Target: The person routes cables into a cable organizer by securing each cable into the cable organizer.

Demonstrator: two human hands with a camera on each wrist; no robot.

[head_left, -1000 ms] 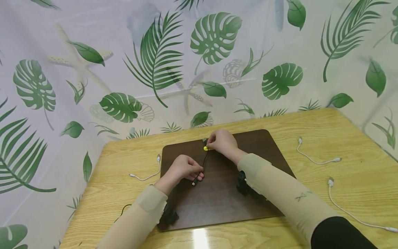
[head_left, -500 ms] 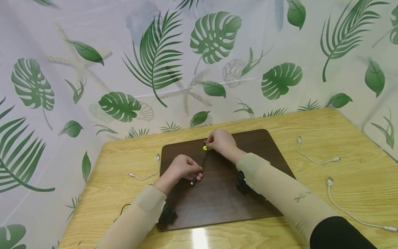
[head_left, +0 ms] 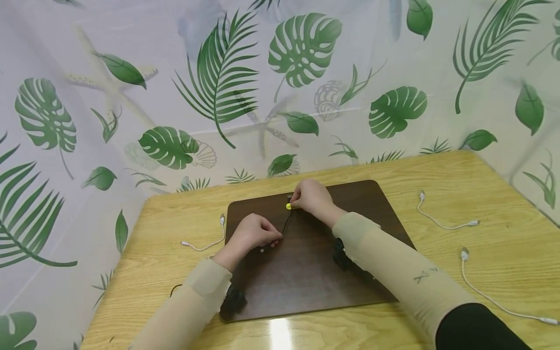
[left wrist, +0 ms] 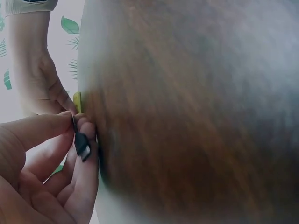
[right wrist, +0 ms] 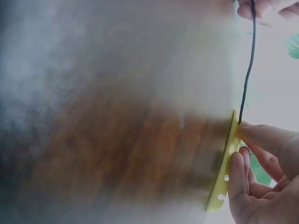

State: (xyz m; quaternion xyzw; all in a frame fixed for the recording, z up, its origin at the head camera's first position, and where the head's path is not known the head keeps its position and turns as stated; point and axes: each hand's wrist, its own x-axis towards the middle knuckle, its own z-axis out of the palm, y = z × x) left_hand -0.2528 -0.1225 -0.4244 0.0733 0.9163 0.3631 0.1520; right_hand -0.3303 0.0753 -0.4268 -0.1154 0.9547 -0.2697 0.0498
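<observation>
A thin black USB cable [head_left: 286, 224] runs between both hands over a dark brown board [head_left: 306, 272]. My left hand [head_left: 253, 232] pinches it between thumb and index finger close to its small plug [left wrist: 82, 147], which pokes out past the fingers in the left wrist view. At the board's far side lies a yellow notched cable holder [right wrist: 223, 175]. Thumb and fingers of my right hand [head_left: 311, 197] pinch the cable right at this holder, fingertips against the yellow piece. Just beyond, the cable's larger USB plug [head_left: 289, 198] shows, partly hidden by the hand.
The board rests on a light wooden table [head_left: 175, 218]. One short white cable [head_left: 210, 247] lies left of it; two more, an upper white cable [head_left: 437, 223] and a lower white cable [head_left: 485, 299], lie right. A leaf-print cloth [head_left: 262, 97] hangs behind.
My left hand has shifted slightly left and up, with the cable's small plug now more tucked behind its fingers. My right hand stays at the yellow holder.
</observation>
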